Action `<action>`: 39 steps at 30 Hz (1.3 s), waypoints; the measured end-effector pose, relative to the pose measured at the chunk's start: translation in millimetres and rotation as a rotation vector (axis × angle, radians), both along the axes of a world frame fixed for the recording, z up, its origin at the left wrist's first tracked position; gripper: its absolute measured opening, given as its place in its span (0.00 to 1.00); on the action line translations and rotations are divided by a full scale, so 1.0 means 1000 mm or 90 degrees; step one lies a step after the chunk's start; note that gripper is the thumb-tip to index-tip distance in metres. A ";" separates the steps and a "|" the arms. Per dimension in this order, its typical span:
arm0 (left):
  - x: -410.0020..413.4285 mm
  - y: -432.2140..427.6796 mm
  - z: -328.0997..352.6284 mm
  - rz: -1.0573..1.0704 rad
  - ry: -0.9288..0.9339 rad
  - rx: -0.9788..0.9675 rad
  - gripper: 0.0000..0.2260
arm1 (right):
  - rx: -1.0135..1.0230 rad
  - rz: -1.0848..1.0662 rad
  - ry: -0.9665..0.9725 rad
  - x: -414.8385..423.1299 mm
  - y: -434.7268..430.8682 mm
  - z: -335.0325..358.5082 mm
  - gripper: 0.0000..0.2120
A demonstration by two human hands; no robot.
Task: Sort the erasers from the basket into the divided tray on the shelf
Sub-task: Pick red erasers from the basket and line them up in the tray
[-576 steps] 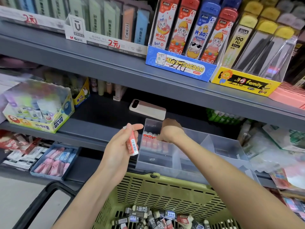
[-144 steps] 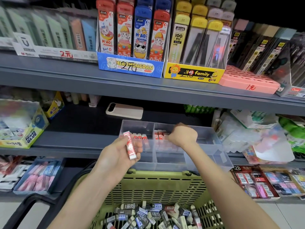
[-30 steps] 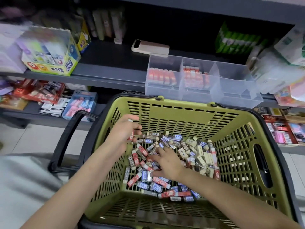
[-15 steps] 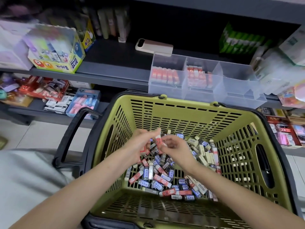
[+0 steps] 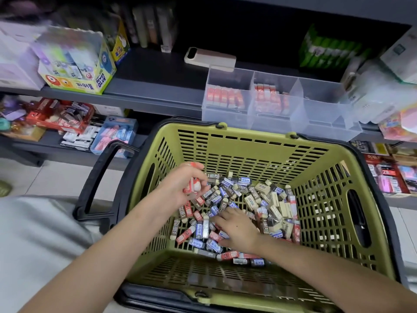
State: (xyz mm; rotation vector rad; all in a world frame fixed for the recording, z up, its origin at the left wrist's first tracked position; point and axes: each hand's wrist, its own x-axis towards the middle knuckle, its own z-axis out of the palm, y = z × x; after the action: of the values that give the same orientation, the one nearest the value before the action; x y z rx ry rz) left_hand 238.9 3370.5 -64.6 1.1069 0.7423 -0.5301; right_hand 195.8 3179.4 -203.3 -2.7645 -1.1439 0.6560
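Note:
An olive-green basket [image 5: 252, 143] holds a heap of several loose erasers [image 5: 266, 206] in red, blue and dark sleeves. My left hand [image 5: 180, 188] hovers over the heap's left side and grips red-sleeved erasers [image 5: 191, 187] in its curled fingers. My right hand [image 5: 237, 229] lies palm down on the heap with fingers spread, reaching left among the erasers. On the shelf behind stands the clear divided tray [image 5: 316, 118]; its left and middle sections hold rows of red erasers, and the right section shows none.
A phone [image 5: 209, 58] lies on the shelf behind the tray. A glue box [image 5: 76, 71] stands at the shelf's left, soft packets [image 5: 383, 102] at its right. The basket's black handle [image 5: 99, 177] sticks out left. A lower shelf carries more stationery [image 5: 112, 136].
Half a second ago both hands met above the heap around a red eraser. Now my left hand keeps the red erasers and my right hand has dropped back onto the heap.

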 end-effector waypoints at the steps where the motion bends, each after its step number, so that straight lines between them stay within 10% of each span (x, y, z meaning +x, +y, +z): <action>1: 0.000 0.002 0.003 0.003 0.002 -0.026 0.14 | -0.001 0.020 -0.006 0.002 0.001 -0.002 0.31; 15: 0.004 0.013 0.017 0.048 -0.081 -0.098 0.08 | 0.100 -0.048 -0.022 -0.012 0.007 -0.006 0.16; 29: -0.001 0.003 -0.002 -0.042 0.022 0.061 0.17 | 0.615 -0.635 0.541 0.027 0.007 0.080 0.06; 34: -0.010 -0.013 -0.001 -0.202 -0.025 -0.035 0.31 | 0.766 -0.558 0.654 0.041 0.029 0.118 0.17; 39: -0.004 -0.006 -0.003 -0.023 -0.002 -0.075 0.12 | 0.788 -0.573 0.625 0.049 0.026 0.108 0.10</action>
State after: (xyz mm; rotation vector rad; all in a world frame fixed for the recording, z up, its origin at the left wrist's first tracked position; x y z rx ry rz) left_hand 235.2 3364.9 -67.7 1.0125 0.6808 -0.5945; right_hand 244.8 3205.6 -95.4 -1.2834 0.0543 0.6558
